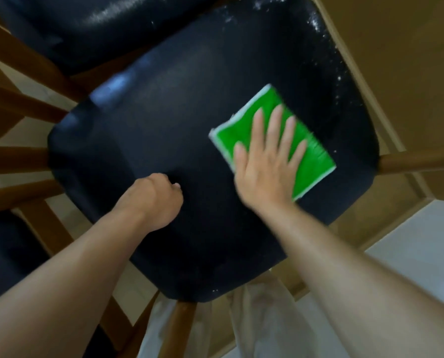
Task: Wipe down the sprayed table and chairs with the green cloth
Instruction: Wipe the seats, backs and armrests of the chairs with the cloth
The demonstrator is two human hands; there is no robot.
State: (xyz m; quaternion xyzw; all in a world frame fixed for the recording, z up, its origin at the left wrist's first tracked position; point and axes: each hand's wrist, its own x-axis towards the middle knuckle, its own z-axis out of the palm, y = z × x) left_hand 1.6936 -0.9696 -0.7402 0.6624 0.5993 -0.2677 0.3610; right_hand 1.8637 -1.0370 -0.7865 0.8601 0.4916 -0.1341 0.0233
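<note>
Fingers [277,117] of the right hand [267,161] are lying straight and spread apart, pressing the green cloth [306,161] flat onto the black chair seat [164,130].

Folded into a rectangle with a pale edge, the green cloth is sitting on the seat's right half, close to its right rim, where white spray specks [316,24] are dotting the far right corner. The left hand [153,200] is resting on the seat near its front middle, just left of the cloth, its fingers curling into a loose fist and gripping nothing visible. A second black seat [73,27] is showing beyond the far left corner. No writing or label is readable on the cloth or seat.
</note>
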